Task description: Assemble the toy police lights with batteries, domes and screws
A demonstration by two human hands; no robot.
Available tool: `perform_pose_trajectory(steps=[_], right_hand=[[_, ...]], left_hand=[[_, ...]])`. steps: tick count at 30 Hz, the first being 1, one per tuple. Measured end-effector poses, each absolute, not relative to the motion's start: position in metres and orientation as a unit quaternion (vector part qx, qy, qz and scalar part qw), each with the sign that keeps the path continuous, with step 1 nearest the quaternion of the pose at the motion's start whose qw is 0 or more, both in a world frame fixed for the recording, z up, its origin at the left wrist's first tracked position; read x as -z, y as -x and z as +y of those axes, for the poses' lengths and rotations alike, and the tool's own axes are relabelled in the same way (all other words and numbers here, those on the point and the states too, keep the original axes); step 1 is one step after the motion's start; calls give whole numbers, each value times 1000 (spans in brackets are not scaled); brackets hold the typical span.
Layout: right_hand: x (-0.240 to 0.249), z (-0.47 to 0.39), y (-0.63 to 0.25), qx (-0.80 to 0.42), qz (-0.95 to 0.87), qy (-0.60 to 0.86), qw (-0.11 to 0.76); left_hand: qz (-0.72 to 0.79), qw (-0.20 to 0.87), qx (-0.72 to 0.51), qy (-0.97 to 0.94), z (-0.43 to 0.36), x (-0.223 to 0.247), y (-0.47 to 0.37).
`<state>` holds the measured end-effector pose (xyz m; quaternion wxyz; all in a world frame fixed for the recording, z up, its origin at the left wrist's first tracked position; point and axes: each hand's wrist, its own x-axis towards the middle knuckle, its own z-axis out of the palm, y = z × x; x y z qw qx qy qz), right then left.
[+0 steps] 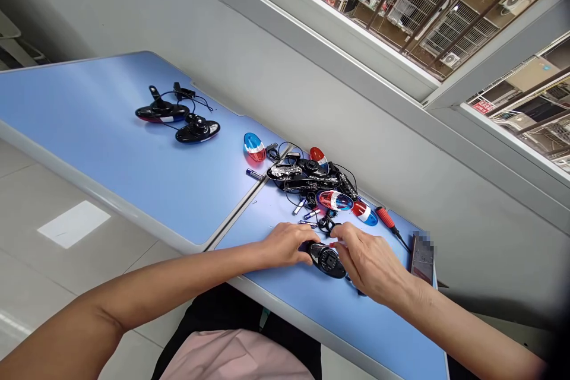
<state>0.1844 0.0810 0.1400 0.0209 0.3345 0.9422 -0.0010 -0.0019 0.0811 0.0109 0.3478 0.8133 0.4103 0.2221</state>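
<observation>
Left hand: palm down on the blue table, fingers curled loosely against the left end of a black housing; it touches and steadies the housing, though a full grip cannot be told.

Right hand: palm down, fingers bent, tips pinched at the top right of the housing; whether something small sits between the tips cannot be told.

Housing: oval, black, lying flat near the table's front edge, between the two hands, with a squarish recess facing up.

At 12 o'clock of the housing, just beyond the fingertips: loose batteries and a small black clip with wire.

Farther at 12 o'clock: a pile of black shells, wires and circuit strips, tangled together, with a red-and-blue lens at its near side and a red lens at its far side.

At 11 o'clock: a blue-and-red lens standing apart from the pile, and one battery near it.

At 1 o'clock: a screwdriver with a red handle, lying flat, beside another lens.

At 3 o'clock: a phone, flat, near the table's right edge.

At 10 o'clock, well apart: two assembled black units with wires, side by side.

Behind the table: grey wall and a window.
</observation>
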Motion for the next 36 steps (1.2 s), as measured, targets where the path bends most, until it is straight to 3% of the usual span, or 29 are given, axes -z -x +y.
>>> perform_pose_trajectory(steps=[6,11,16,19,24,30,36], right_hand=[[-136,86,-191,-19,925,-380,-4],[-152,82,-188,58,927,-363,79],[-151,87,-190,-25,913,-389,117],[-148,89,-188,-42,908,-404,98],[-141,84,-189,6,956,-291,45],[-139,89,-190,-58,927,-366,53],[-141,84,-186,-42,962,-265,51]], left_hand=[[411,347,-223,-813,81,-11,2],[411,347,-219,-814,81,-11,2],[413,347,-225,-812,80,-11,2],[414,344,-227,-812,80,-11,1],[415,346,-223,-811,80,-13,2],[412,349,-220,-812,80,-12,3],[411,343,-228,-814,80,-10,2]])
